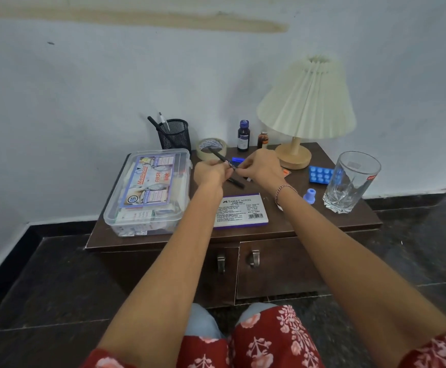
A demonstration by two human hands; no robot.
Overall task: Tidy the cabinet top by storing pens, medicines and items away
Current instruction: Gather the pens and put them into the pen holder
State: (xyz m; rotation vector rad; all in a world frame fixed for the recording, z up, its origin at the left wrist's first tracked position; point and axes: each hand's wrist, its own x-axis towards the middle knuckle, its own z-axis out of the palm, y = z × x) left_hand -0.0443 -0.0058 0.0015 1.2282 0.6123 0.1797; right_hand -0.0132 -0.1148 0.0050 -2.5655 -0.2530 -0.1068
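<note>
The cabinet top (357, 219) bears a first-aid box (147, 192), stamp pad (240, 211), lamp (293, 155), glass (349, 181) and tape roll (211, 148).

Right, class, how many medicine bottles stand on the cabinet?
2: a blue-capped bottle and a smaller brown bottle, side by side at the back, left of the lamp. The first-aid box may hide more.

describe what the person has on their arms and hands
Both forearms are bare, with no gloves on the left hand or right hand. A thin beaded bracelet circles the right wrist. Red sleeves with a white flower print show at the bottom edge: left sleeve and right sleeve.
</note>
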